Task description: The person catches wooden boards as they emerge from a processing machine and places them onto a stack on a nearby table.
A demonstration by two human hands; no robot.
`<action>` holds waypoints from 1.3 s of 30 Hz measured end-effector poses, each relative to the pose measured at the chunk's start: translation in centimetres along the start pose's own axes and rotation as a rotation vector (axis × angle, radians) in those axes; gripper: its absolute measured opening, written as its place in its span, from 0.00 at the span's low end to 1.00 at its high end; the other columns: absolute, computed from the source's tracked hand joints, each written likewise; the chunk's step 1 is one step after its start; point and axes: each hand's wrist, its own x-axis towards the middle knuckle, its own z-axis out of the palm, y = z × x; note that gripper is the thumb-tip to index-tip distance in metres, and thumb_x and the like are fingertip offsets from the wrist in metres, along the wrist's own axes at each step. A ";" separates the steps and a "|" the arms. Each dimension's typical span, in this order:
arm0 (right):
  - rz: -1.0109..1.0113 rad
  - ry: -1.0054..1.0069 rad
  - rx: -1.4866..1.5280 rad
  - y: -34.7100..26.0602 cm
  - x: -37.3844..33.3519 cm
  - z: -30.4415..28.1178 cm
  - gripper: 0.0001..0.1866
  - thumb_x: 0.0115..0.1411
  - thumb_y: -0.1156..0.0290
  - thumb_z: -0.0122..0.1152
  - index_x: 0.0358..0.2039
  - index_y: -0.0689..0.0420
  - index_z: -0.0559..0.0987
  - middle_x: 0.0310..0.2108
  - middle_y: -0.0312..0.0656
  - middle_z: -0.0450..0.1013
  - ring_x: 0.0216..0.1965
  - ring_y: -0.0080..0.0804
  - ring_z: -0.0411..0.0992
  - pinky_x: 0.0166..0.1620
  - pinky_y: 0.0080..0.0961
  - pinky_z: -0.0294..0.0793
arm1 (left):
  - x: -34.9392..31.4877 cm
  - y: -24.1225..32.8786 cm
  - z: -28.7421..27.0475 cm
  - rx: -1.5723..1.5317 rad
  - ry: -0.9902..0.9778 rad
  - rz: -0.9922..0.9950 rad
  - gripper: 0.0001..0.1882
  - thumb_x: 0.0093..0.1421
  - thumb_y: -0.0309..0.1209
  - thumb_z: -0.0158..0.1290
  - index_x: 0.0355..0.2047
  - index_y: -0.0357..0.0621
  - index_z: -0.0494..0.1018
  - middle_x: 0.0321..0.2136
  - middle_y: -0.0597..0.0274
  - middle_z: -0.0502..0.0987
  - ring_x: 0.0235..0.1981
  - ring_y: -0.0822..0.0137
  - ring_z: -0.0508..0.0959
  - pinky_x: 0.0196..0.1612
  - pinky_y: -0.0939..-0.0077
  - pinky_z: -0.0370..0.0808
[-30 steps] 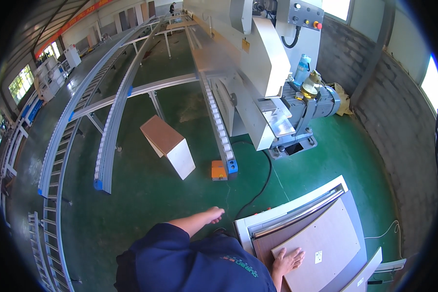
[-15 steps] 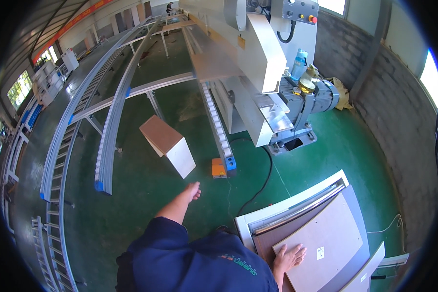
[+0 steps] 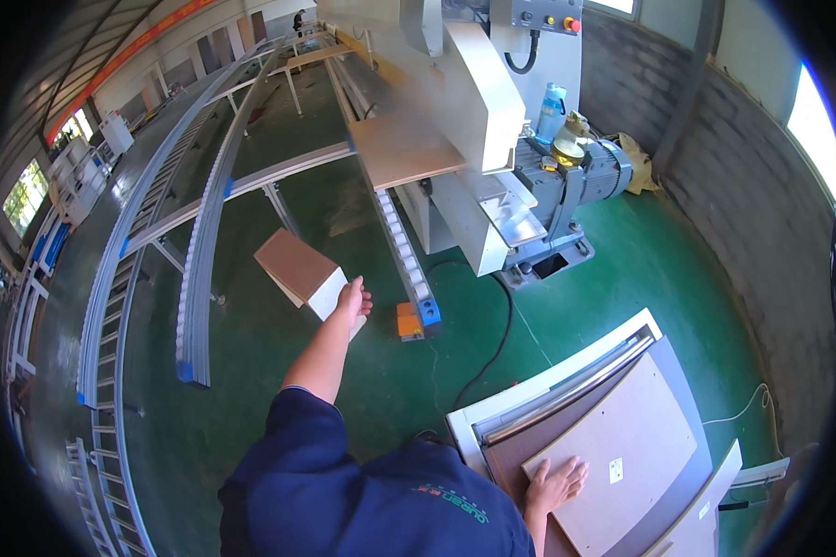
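The left hand (image 3: 353, 299) now reaches forward at arm's length; half a second ago it is lower and closer to the body. Its fingers are partly curled, with no object visible in the grasp. Ahead and slightly to its right, a brown board (image 3: 401, 153) projects from the edge-processing machine (image 3: 481, 102) over the roller rail (image 3: 400, 243). The board end has advanced toward the person, which narrows the gap to the left hand (the two remain apart). A brown-topped box form (image 3: 297, 263) rests on the floor beyond the left hand, partly hidden by it; an orange unit (image 3: 409, 320) lies to its right. The right hand (image 3: 557, 485) remains spread flat, unclenched, on the stacked panel (image 3: 646, 418), which extends forward and right beneath it.
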 end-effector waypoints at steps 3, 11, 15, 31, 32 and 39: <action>0.000 -0.002 -0.002 0.2 0.1 0.1 0.37 0.59 0.55 0.54 0.64 0.61 0.57 0.66 0.56 0.48 0.68 0.51 0.43 0.68 0.43 0.37 | 0.7 2.2 1.1 -0.006 0.015 0.039 0.24 0.62 0.53 0.46 0.43 0.45 0.66 0.29 0.62 0.74 0.25 0.66 0.75 0.29 0.67 0.75; 0.013 0.014 -0.003 0.6 0.2 0.5 0.37 0.58 0.55 0.54 0.63 0.60 0.59 0.66 0.56 0.48 0.68 0.50 0.43 0.67 0.42 0.38 | 1.0 7.4 4.5 0.071 0.048 0.075 0.30 0.61 0.58 0.45 0.47 0.42 0.64 0.36 0.57 0.72 0.26 0.67 0.75 0.29 0.68 0.77; 0.022 0.009 0.051 0.8 0.4 0.6 0.37 0.56 0.57 0.57 0.62 0.60 0.60 0.66 0.55 0.49 0.68 0.50 0.44 0.67 0.43 0.39 | 1.1 8.3 5.6 0.127 0.068 0.059 0.32 0.61 0.59 0.45 0.47 0.40 0.65 0.36 0.56 0.72 0.29 0.66 0.76 0.30 0.69 0.78; -0.107 -0.619 1.282 -15.2 9.4 0.5 0.26 0.62 0.64 0.57 0.56 0.65 0.65 0.46 0.46 0.70 0.46 0.30 0.69 0.49 0.27 0.68 | -5.4 4.7 8.9 0.205 -0.145 0.269 0.17 0.60 0.46 0.52 0.26 0.44 0.67 0.19 0.67 0.68 0.19 0.73 0.71 0.22 0.77 0.70; -0.129 -0.675 1.267 -16.9 9.8 0.4 0.28 0.62 0.62 0.57 0.57 0.66 0.63 0.48 0.47 0.70 0.45 0.30 0.69 0.48 0.27 0.68 | -6.3 4.1 8.8 0.175 -0.155 0.256 0.16 0.60 0.45 0.52 0.26 0.45 0.68 0.20 0.68 0.69 0.19 0.74 0.71 0.22 0.79 0.69; 0.167 -0.968 1.743 -25.1 12.2 3.6 0.29 0.63 0.62 0.57 0.58 0.65 0.62 0.50 0.49 0.68 0.52 0.42 0.69 0.56 0.35 0.69 | -13.5 1.6 9.6 0.069 -0.284 0.154 0.15 0.60 0.43 0.53 0.25 0.47 0.68 0.19 0.67 0.70 0.19 0.73 0.71 0.24 0.78 0.70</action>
